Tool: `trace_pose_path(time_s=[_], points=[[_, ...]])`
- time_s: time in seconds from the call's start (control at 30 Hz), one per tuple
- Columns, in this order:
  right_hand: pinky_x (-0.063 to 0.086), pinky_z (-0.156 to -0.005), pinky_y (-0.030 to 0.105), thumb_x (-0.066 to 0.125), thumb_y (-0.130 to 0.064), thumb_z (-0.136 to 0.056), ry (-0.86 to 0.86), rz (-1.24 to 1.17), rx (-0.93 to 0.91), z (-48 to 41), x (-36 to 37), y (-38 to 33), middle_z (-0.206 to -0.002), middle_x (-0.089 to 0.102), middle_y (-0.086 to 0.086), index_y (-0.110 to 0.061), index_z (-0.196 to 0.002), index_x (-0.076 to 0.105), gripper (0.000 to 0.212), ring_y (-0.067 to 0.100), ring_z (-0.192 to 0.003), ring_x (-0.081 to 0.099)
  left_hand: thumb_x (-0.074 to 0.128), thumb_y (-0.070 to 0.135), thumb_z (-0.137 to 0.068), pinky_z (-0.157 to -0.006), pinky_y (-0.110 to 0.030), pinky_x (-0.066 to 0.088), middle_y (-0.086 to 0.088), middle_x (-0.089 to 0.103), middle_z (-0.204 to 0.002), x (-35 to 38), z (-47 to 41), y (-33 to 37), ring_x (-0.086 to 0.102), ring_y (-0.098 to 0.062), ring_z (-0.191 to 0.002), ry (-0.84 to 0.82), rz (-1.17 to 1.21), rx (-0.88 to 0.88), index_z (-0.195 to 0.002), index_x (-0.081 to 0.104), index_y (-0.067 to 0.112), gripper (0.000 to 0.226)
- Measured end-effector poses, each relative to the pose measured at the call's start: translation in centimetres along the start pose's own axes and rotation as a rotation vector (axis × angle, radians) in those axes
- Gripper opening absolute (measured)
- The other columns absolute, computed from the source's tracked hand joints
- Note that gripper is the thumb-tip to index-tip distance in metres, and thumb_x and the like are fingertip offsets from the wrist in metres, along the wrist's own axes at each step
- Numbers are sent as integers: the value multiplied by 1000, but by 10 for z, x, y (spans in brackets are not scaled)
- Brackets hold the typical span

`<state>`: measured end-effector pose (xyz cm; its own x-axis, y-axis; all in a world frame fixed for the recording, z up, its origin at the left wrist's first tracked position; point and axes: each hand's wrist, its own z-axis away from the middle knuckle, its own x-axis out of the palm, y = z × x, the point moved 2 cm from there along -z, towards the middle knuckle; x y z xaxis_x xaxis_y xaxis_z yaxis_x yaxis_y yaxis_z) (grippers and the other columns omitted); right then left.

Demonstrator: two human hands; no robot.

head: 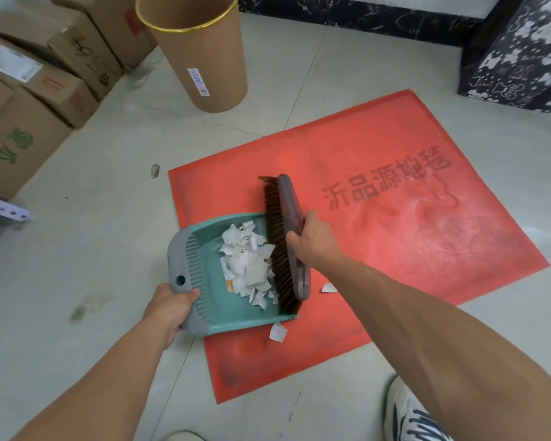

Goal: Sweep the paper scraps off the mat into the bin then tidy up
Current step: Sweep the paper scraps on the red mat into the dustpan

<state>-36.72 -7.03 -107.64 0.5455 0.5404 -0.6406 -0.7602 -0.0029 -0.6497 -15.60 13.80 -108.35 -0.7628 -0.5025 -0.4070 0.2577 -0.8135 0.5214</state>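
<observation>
A red mat with dark characters lies on the tiled floor. My left hand grips the grey handle end of a teal dustpan, whose mouth rests on the mat's left edge. A heap of white paper scraps sits inside the pan. My right hand holds a brown hand brush, bristles pressed at the pan's open edge. Two scraps stay outside the pan on the mat: one just below the pan's lip, another right of the brush. A cardboard bin with a gold rim stands behind the mat to the left.
Stacked cardboard boxes fill the left side. A black patterned box stands at the back right beside the mat. A small grey scrap lies on the floor left of the mat. My shoe is at the bottom right.
</observation>
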Motion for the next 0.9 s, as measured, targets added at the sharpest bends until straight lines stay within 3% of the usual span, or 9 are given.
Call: trace_pose_path(time_s=[0.1, 0.23, 0.4, 0.6, 0.77, 0.9], points=[[34, -63, 31, 58, -29, -85, -55, -58, -19, 2, 6, -10, -91, 58, 13, -10, -95, 43, 27, 34, -84, 56, 65, 15, -90, -64, -35, 55, -6, 70, -100, 1, 0, 2, 68, -25, -88, 2, 10, 11, -112, 58, 14, 23], [34, -57, 30, 58, -32, -81, -74, -119, -36, 2, 3, -22, -77, 55, 0, -13, -93, 49, 25, 27, -76, 55, 67, 17, -89, -78, -45, 57, -9, 69, -109, -4, 1, 1, 68, -27, -93, -12, 9, -2, -120, 53, 10, 35], [42, -57, 37, 53, -38, -75, 84, 64, -124, 0, -18, -23, -74, 55, 5, -17, -92, 43, 29, 32, -69, 54, 68, 15, -88, -88, -48, 54, -9, 69, -111, -8, 0, 2, 67, -28, -97, -35, 30, -9, -122, 53, 9, 37], [31, -58, 37, 52, -34, -81, 243, 261, -114, -9, -43, 1, -72, 39, -1, -17, -90, 33, 27, 29, -66, 43, 65, 13, -90, -72, -37, 54, -7, 71, -103, -31, -1, 6, 68, -24, -91, -17, 31, 21, -114, 57, 11, 25], [32, -62, 38, 51, -26, -87, 156, 344, -85, -11, -36, 20, -87, 45, 6, -17, -92, 28, 25, 37, -84, 57, 66, 13, -90, -66, -35, 53, -10, 70, -106, -33, -2, 4, 67, -25, -90, 1, 25, -6, -113, 57, 10, 25], [30, -60, 36, 54, -28, -89, 74, 242, -112, -10, -21, 13, -84, 50, 13, -14, -93, 30, 27, 41, -83, 58, 67, 14, -89, -68, -36, 54, -12, 69, -109, -19, -1, 2, 67, -27, -92, 12, 47, -11, -120, 56, 7, 34]])
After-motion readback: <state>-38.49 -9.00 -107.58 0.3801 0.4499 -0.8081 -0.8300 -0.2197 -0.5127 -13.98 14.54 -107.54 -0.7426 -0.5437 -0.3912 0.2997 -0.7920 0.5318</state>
